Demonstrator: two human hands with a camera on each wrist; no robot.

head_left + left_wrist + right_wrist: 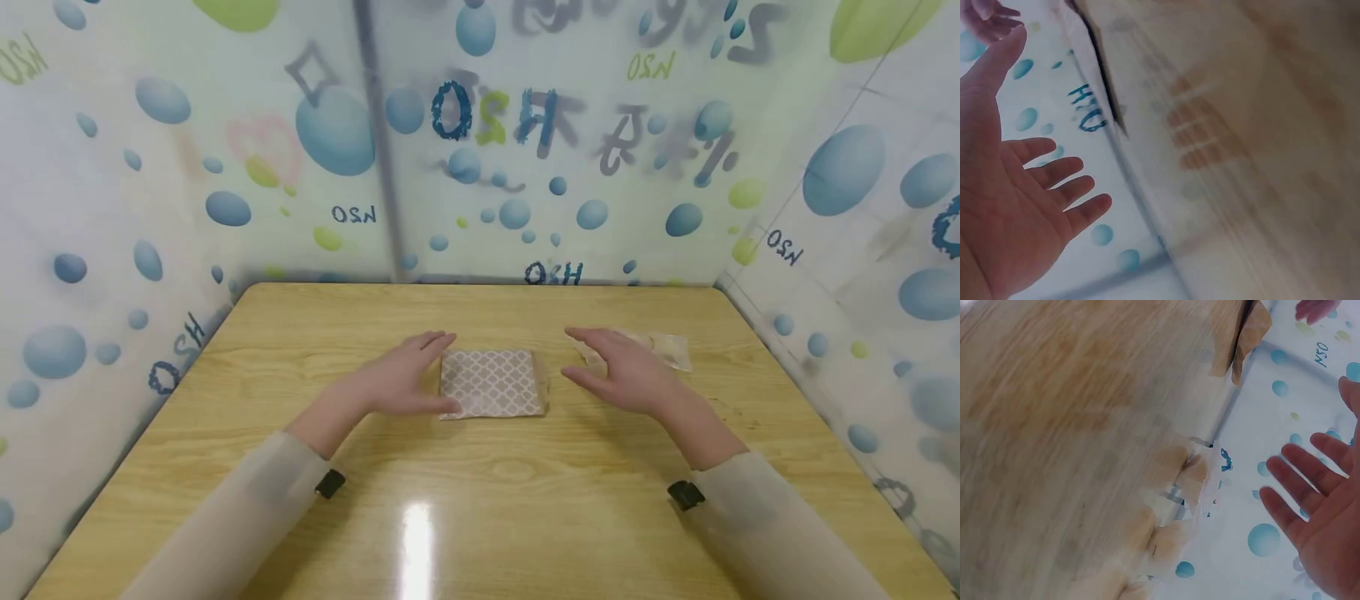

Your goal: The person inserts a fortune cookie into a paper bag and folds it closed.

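A flat brown paper packet with a white lattice pattern (491, 383) lies on the wooden table in front of me. My left hand (405, 379) is at its left edge, fingers and thumb extended; the thumb overlaps the packet's near left corner in the head view. To the packet's right is my right hand (626, 375), apart from it, fingers straight and nothing in the grasp. Both palms face inward, as the left wrist view of my left hand (1016, 194) and the right wrist view of my right hand (1329, 512) show. The packet's brown folded end (1252, 337) also appears in the right wrist view.
A clear plastic packet (671, 350) with pale brown pieces inside lies behind my right hand, partly hidden by it. White walls with blue and green drops (513, 214) enclose the wooden table (495, 517) at the back and sides.
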